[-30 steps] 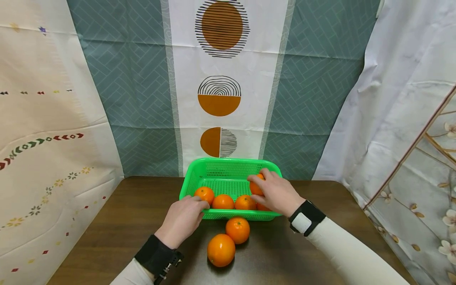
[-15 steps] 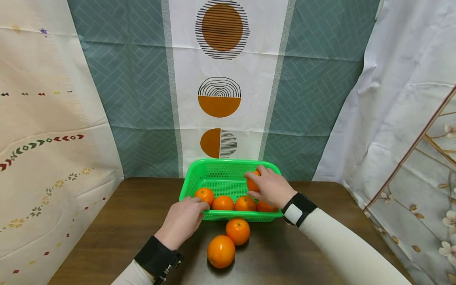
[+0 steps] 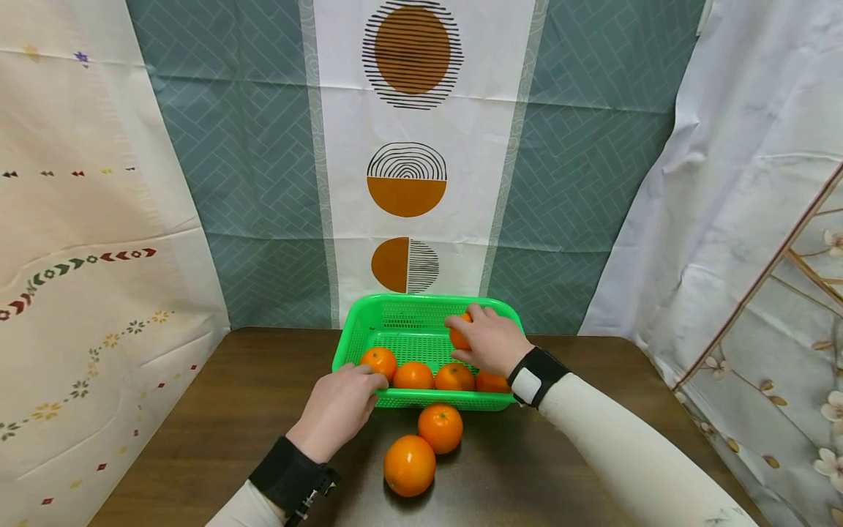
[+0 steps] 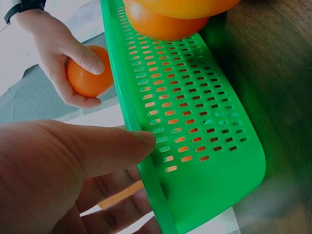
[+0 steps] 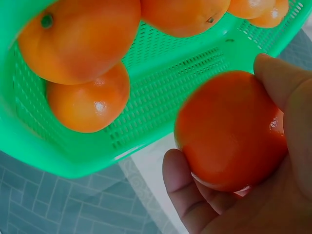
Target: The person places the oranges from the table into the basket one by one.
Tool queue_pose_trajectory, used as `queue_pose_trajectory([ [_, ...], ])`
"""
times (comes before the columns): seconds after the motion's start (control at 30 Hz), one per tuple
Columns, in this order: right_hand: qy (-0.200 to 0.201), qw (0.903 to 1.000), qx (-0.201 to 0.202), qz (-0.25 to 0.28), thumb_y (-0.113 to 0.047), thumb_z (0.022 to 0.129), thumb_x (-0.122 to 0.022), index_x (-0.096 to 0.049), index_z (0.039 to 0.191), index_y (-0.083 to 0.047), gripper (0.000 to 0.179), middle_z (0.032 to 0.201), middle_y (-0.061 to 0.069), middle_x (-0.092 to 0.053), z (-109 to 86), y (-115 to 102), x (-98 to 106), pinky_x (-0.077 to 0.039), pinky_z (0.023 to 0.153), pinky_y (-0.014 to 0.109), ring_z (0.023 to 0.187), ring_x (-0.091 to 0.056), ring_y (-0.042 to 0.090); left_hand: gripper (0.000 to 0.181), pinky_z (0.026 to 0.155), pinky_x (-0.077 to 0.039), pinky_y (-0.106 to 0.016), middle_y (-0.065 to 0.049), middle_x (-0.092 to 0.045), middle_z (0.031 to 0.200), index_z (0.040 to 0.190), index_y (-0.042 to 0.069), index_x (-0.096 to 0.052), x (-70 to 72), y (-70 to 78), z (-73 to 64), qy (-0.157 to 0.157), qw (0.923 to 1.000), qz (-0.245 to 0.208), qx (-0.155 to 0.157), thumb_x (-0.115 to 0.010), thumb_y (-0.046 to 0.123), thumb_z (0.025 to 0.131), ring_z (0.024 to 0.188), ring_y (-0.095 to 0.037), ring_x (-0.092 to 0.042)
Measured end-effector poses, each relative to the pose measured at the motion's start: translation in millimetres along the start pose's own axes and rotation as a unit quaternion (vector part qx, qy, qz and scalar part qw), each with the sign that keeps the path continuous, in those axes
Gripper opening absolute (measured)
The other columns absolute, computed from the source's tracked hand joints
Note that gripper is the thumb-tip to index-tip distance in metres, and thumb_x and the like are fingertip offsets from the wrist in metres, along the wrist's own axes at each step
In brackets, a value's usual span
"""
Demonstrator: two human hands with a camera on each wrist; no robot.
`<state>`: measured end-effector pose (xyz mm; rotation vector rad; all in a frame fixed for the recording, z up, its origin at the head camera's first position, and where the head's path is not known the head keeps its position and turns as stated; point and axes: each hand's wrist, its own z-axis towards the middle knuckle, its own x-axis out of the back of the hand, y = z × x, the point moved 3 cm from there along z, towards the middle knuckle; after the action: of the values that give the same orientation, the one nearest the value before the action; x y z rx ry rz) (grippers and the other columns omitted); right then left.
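My right hand [image 3: 490,340] grips an orange [image 5: 231,131] over the right part of a green plastic basket [image 3: 428,298], thumb on one side and fingers on the other. At the basket's near left corner, my left hand [image 3: 342,399] holds the rim. In the left wrist view its thumb [image 4: 139,144] presses the outer side, with fingers behind the rim. Several oranges line the near wall inside, among them a left one [image 3: 378,361] by my left fingertips and a middle one [image 3: 413,375]. My right wrist overlaps the rightmost orange [image 3: 490,382].
Two more oranges sit on the dark wooden table [image 3: 263,410] in front of the basket, one near it [image 3: 440,427] and one closer to me [image 3: 410,465]. A patterned cloth [image 3: 263,183] hangs behind the table, with further cloths at both sides.
My right hand has moved left and slightly farther back with the orange, uncovering more of the rightmost orange in the basket. My left hand stays at the rim.
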<state>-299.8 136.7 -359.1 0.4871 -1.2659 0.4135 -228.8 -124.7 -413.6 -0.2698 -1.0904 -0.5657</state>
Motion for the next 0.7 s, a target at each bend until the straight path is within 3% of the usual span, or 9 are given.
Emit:
queue_pose_trajectory([
  [0.3, -0.037, 0.9992, -0.008, -0.008, -0.040, 0.100, -0.084, -0.065, 0.145, -0.018, 0.054, 0.118, 0.018, -0.059, 10.0, -3, -4, -0.060, 0.077, 0.044, 0.091, -0.057, 0.030, 0.026, 0.060, -0.049, -0.031, 0.008, -0.063, 0.084, 0.092, 0.022, -0.077, -0.8, -0.8, -0.2, -0.002, 1.0000, 0.002, 0.003, -0.095, 0.005, 0.084, 0.075, -0.018, -0.057],
  [0.7, -0.067, 0.9975, -0.006, 0.019, -0.037, 0.102, -0.082, -0.064, 0.146, -0.017, 0.052, 0.123, 0.020, -0.060, 19.5, -5, -9, -0.060, 0.084, 0.047, 0.099, -0.060, 0.034, 0.025, 0.059, -0.048, -0.030, 0.007, -0.061, 0.082, 0.091, 0.022, -0.077, -1.1, -1.6, -0.4, 0.002, 1.0000, 0.001, 0.003, -0.093, 0.004, 0.085, 0.074, -0.018, -0.056],
])
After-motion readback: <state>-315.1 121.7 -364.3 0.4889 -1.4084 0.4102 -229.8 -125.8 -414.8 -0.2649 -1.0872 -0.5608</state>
